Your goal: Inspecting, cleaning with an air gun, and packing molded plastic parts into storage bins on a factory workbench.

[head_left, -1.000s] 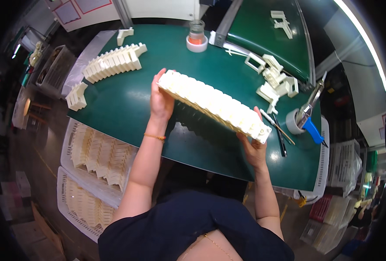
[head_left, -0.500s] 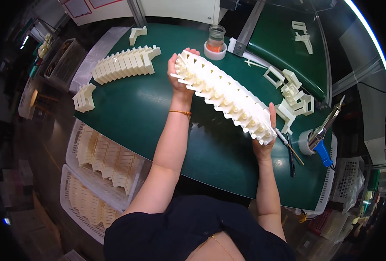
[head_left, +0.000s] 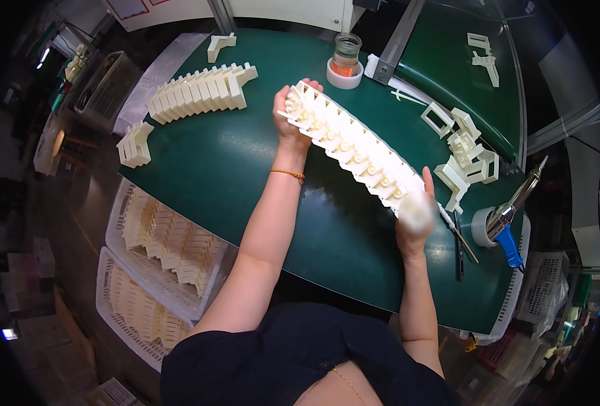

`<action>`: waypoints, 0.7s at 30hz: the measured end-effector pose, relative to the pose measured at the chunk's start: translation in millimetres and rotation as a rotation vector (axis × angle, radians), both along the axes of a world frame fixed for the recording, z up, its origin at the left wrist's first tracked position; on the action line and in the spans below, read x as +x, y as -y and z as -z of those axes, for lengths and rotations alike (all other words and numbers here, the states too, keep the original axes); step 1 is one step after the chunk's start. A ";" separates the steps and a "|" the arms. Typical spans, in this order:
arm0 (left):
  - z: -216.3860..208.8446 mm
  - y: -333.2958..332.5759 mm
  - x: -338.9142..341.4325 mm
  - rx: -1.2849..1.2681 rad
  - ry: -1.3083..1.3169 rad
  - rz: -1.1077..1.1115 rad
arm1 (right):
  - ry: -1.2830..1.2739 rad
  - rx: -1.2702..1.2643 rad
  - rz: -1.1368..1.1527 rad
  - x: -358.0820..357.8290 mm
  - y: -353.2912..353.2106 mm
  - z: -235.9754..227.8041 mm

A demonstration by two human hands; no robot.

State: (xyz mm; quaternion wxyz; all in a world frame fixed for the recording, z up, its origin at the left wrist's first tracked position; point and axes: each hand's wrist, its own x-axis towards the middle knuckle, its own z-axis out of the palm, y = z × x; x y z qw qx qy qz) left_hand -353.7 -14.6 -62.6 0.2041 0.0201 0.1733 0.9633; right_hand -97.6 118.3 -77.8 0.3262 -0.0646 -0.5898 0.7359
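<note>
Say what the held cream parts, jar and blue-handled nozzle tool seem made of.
Held cream parts: probably moulded plastic, smooth; uniform colour, repeating shapes.
Jar: likely glass, glossy; transparent with highlights.
Blue-handled nozzle tool: barrel seemingly shiny metal, given silvery reflections; handle probably plastic, evenly blue.

You have 1 left hand (head_left: 290, 118) and 1 right hand (head_left: 411, 245) on 1 long cream row (head_left: 354, 145). On 1 table (head_left: 246, 159) you count 2 other rows (head_left: 198, 95), 1 lone part (head_left: 220, 46), 1 pile (head_left: 459, 147), 1 glass jar (head_left: 348, 51), 2 white round holders (head_left: 344, 80), 1 blue-handled tool (head_left: 509, 247), 1 black stick (head_left: 459, 257) and 1 pale stick (head_left: 447, 216). 1 green belt (head_left: 442, 74) bears at least 2 pale pieces (head_left: 487, 63); 2 baskets (head_left: 152, 282) by your left arm (head_left: 263, 240) hold parts (head_left: 171, 237) too overlapped to count.
</note>
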 end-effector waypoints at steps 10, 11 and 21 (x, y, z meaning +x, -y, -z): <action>-0.8 -0.9 1.5 -0.022 0.003 -0.020 | -0.113 -0.106 -0.106 -0.6 -0.4 5.1; -0.8 -0.9 1.2 -0.020 -0.002 -0.020 | -0.113 -0.105 -0.107 0.1 -2.3 7.6; -24.8 8.2 20.7 0.087 -0.041 -0.025 | 0.008 0.548 0.273 5.0 -0.8 0.3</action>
